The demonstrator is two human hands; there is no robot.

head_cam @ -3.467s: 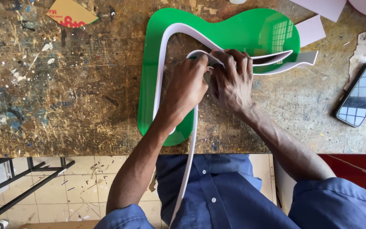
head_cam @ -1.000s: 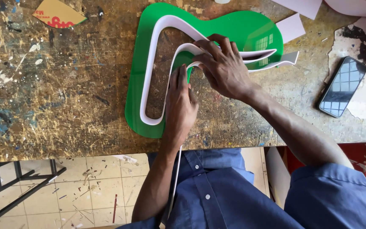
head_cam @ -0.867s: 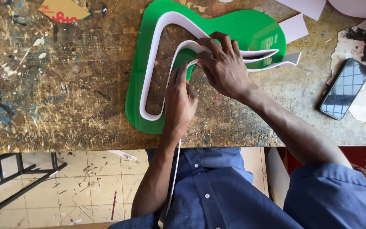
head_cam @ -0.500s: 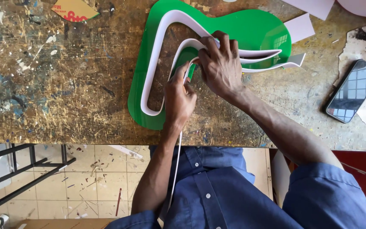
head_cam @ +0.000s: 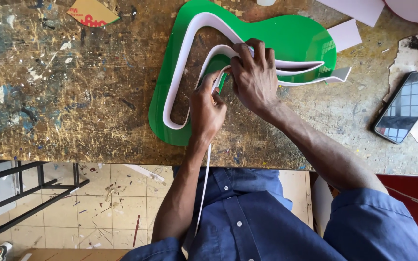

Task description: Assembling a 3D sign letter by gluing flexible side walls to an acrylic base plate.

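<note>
Paint-spattered wooden surface [head_cam: 73,96], worn. Item: white strip [head_cam: 182,72], thin, flexible, judged light; stands on edge along a glossy green panel [head_cam: 306,43] at centre, loose tail running to 6 o'clock. Best held at the bend. Left hand [head_cam: 208,108] pinches strip; right hand [head_cam: 255,77] presses curve. Phone [head_cam: 405,106] at 3 o'clock.

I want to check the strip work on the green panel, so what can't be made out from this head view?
- How the white strip meets the green panel under the left hand and right hand: the hands cover it.
- The panel's top: cut by the frame edge.
- The strip's free end: lost against the blue shirt.
</note>
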